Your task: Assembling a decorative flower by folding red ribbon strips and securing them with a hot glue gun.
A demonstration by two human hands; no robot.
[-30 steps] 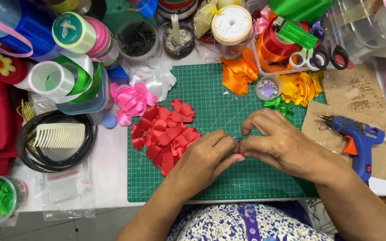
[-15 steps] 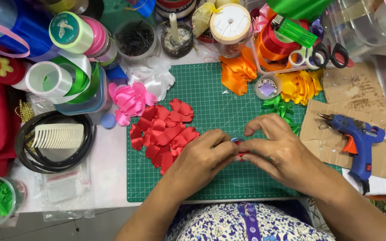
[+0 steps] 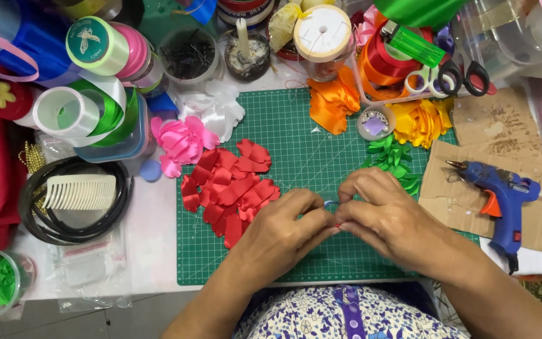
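At the lower middle of the frame, the left hand (image 3: 283, 229) and the right hand (image 3: 381, 216) are pressed together fingertip to fingertip over the green cutting mat (image 3: 296, 135). A small piece of red ribbon (image 3: 337, 223) with a bluish round bit is pinched between them; most of it is hidden by the curled fingers. Compared with half a second ago, the fingers are drawn closer and less of the piece is shown. The pile of red petals (image 3: 233, 188) just left of the hands and the blue glue gun (image 3: 500, 188) at the right are unchanged.
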